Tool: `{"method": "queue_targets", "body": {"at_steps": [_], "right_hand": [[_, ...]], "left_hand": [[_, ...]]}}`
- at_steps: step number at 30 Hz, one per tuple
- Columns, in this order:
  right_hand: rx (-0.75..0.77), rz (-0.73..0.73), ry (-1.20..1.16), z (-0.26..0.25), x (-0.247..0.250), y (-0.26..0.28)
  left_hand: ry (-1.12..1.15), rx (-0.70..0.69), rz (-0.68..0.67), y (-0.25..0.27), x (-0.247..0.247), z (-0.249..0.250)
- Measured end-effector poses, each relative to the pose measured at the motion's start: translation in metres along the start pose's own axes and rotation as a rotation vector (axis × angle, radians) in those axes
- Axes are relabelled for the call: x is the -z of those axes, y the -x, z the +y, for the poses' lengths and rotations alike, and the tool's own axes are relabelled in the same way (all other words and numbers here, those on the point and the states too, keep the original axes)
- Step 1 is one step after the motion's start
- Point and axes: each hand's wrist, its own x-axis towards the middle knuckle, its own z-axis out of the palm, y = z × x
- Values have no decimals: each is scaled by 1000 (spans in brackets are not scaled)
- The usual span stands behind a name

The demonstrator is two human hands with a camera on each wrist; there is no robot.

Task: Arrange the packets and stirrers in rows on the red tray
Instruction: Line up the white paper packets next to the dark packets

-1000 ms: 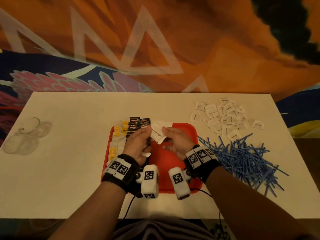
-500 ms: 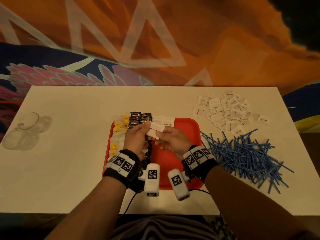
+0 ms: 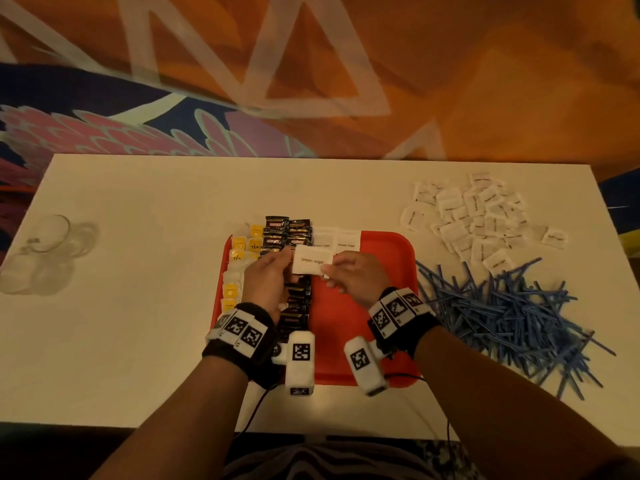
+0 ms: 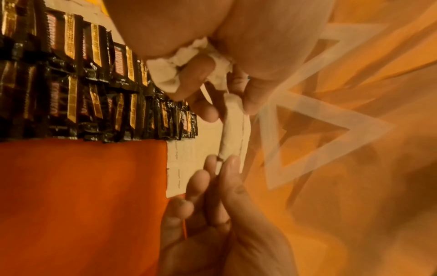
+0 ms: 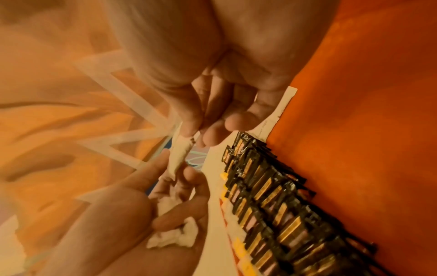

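Note:
Over the far part of the red tray (image 3: 377, 271), both hands hold one white brown-sugar packet (image 3: 312, 263) level. My left hand (image 3: 289, 260) pinches its left edge and my right hand (image 3: 329, 269) pinches its right edge. The left wrist view shows the packet (image 4: 232, 127) edge-on, with more crumpled white packets (image 4: 165, 76) tucked in the left palm. Two sugar packets (image 3: 337, 239) lie side by side at the tray's far edge. Black coffee packets (image 3: 294, 233) fill two columns, with yellow tea packets (image 3: 242, 247) to their left.
A loose heap of white sugar packets (image 3: 474, 220) lies on the white table at the far right. A big pile of blue stirrers (image 3: 512, 313) spreads just right of the tray. Clear glassware (image 3: 41, 251) sits at the left edge.
Both hands still hold the same packet; it has turned from tilted to level, label up. The head view has shifted a little.

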Motion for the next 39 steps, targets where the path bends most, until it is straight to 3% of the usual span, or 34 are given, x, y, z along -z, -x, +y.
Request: {"method": "queue_targets", "body": {"at_steps": [5,17,21,27,34,39], "right_hand": [[-49,124,282,27,22,-37],[-146,195,378,45,5,-104],[-122,259,645,42,-2,-109],[-125,339,636,43,-3,-105],[-95,271,602,30,5,-82],[122,63,423,2,-5,-39]], "left_hand": [[-103,75,-43,-14,21,-6],[-42,128,-2,-35,57,-11],[-42,140,2,-40,62,-12],[-40,127,-13,-42,62,-14],[137,210,-34,-39,44,-8],[354,266,-88,-33,21,1]]}}
